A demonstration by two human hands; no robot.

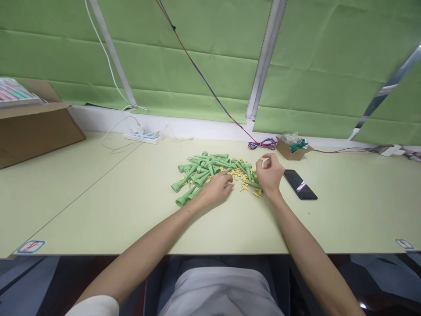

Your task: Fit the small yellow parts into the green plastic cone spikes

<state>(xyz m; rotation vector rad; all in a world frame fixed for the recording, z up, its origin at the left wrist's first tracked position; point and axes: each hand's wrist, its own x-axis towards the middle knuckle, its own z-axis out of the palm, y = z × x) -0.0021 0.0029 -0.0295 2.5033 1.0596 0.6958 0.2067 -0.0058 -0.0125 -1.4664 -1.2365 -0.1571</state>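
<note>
A heap of green plastic plant watering spikes (200, 169), hollow cones with wide collars, lies on the table. Small yellow plastic pieces (244, 187) are scattered among and to the right of them. My left hand (217, 188) rests low at the heap's front edge, its fingers loosely bent and the thumb apart, with no object visible in it. To the right of the heap, my right hand (270, 174) is raised with thumb and forefinger pinched together. Whatever is between those fingertips is too small to make out.
A dark phone (300, 184) lies right of my right hand. Behind it stands a small cardboard box (289, 151) of plastic bags, near a coiled cable (262, 144). A power strip (144, 137) and a large carton (36, 131) are at the left.
</note>
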